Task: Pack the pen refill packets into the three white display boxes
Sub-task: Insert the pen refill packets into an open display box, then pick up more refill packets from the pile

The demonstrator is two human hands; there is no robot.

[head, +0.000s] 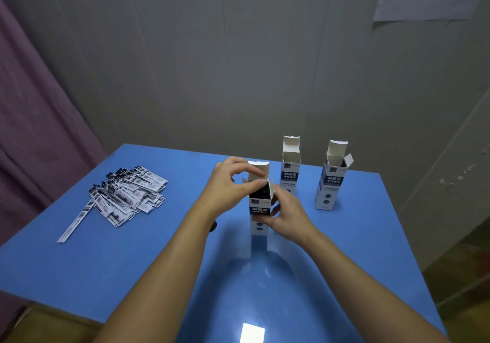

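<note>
While a grey panelled wall and a purple curtain (31, 130) fill the background, the blue counter (132, 263) carries everything else. At its left lies a loose pile of pen refill packets (124, 197), one packet (75, 223) lying partly out of the pile toward the near edge. Three white display boxes stand upright with top flaps raised: the far middle box (290, 170), the right box (330, 181) and the nearest box (259, 202), which shows dark contents at its open mouth. The right hand (287, 216) grips the nearest box around its body. The left hand (233, 183) is at that box's top, fingers curled and pinching a side flap
</note>
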